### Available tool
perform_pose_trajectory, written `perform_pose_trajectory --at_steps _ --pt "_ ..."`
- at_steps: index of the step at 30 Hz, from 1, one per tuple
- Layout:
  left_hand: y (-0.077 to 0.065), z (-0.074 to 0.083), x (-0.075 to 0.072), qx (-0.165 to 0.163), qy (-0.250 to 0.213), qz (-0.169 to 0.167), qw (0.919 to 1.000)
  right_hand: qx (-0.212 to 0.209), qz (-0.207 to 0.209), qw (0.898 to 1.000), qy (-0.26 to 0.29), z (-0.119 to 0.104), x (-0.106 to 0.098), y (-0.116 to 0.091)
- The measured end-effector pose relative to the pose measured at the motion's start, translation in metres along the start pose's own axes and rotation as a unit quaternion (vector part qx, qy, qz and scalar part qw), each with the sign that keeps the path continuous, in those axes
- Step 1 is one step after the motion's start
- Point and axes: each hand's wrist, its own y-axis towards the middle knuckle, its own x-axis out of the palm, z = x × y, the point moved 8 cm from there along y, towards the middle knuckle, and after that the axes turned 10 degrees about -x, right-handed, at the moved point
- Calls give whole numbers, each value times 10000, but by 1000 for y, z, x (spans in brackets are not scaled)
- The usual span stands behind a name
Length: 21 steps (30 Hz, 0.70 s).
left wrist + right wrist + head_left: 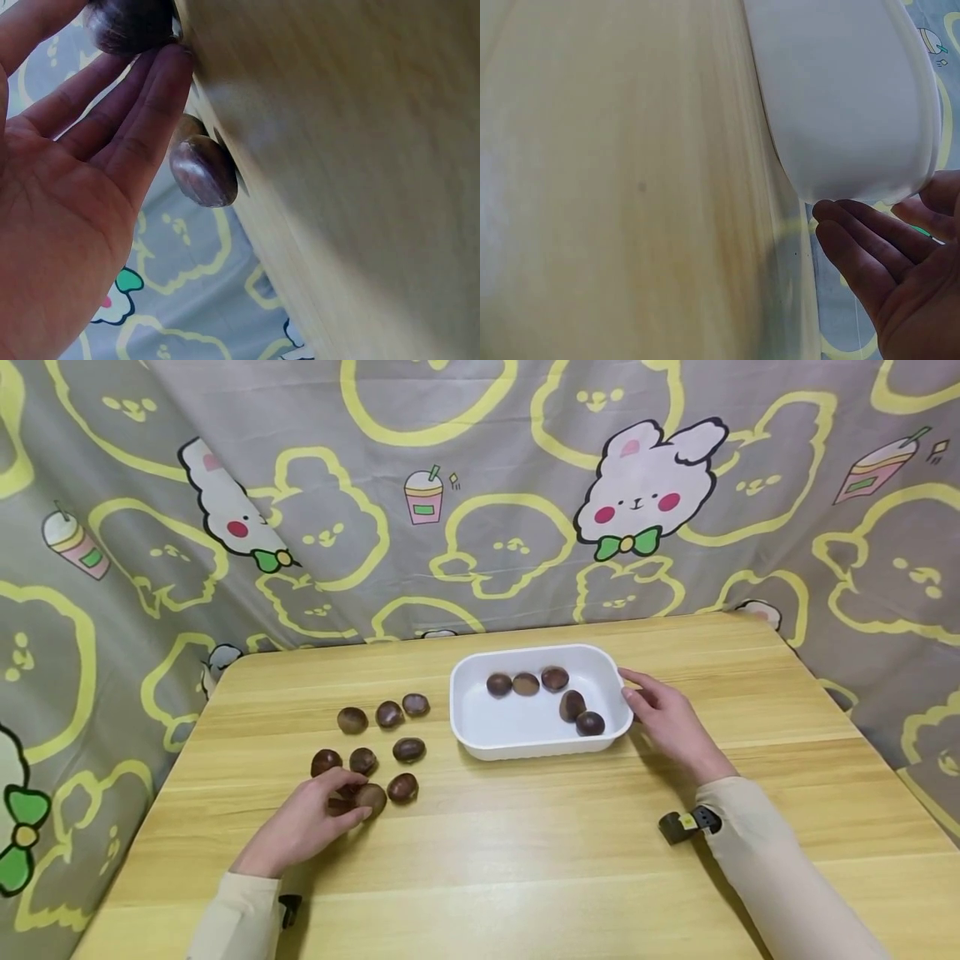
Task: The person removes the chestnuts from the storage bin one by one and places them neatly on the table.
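Pinching one chestnut (372,798), others (402,787) close around, white tray (501,722), curtain (510,468) behind

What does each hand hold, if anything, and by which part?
The left hand pinches a chestnut by its sides. The right hand touches the white tray at its right end; whether it grips cannot be told.

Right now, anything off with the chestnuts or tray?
Nothing stands out: the white tray sits flat on the table, five chestnuts lie inside it, and the loose chestnuts beside it show no visible cracks; the left hand partly hides some.
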Motion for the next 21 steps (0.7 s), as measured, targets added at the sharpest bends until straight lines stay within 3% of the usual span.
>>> perform_pose_trajectory --at_steps 8,14,21 --pt "-4 1 -3 9 100 78 9999 60 -30 10000 32 0 1 1" --pt "-11 17 -16 46 427 459 9980 33 -32 10000 55 0 2 2" --pt "-5 43 -26 251 -198 779 9964 0 -1 10000 83 2 1 2"
